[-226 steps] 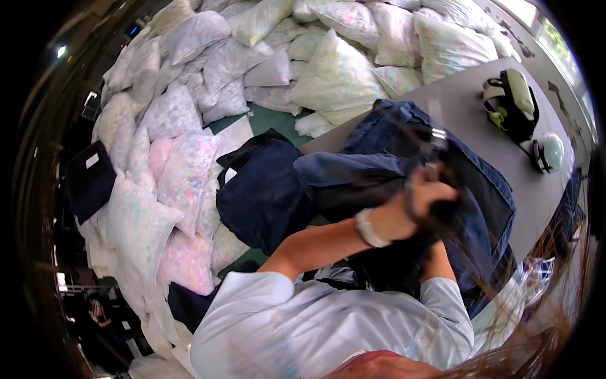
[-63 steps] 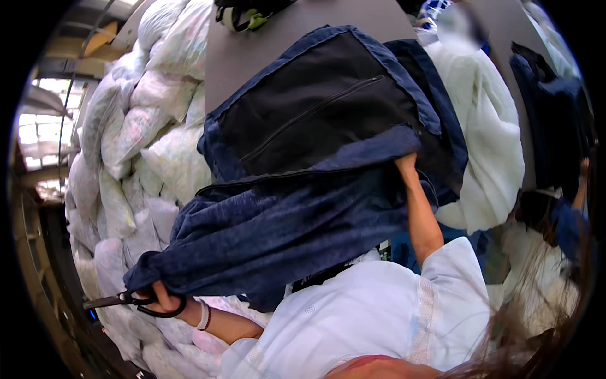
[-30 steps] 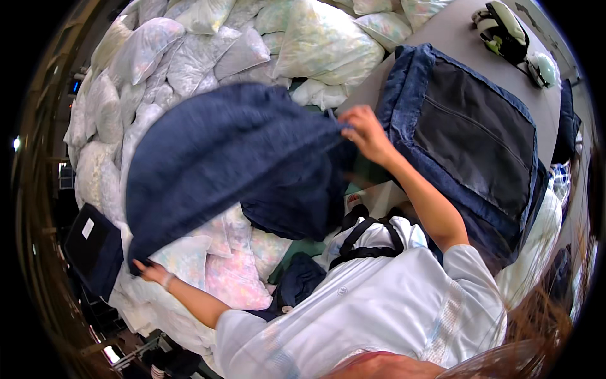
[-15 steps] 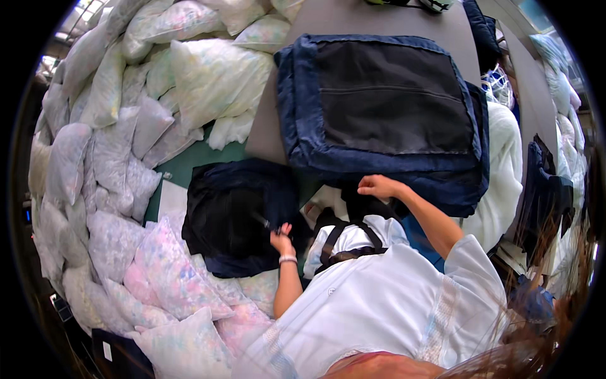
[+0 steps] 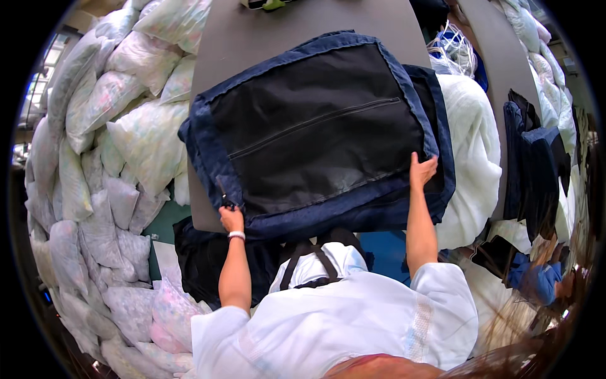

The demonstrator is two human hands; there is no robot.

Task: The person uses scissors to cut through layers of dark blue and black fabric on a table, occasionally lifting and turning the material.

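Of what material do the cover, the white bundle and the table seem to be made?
Cover: fabric; its navy border looks napped, perhaps velvety, from the mottled shading, while its black panel looks thin and smooth, with a faint sheen.
White bundle: probably fleece or wadding, by its matte, rounded folds.
Table: flat, matte grey top, perhaps laminate.

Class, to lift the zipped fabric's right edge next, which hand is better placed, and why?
Probably the right hand: it is at that edge of the zipped fabric and shows no tool. The left hand is by the near left corner, holding a dark tool, possibly scissors.
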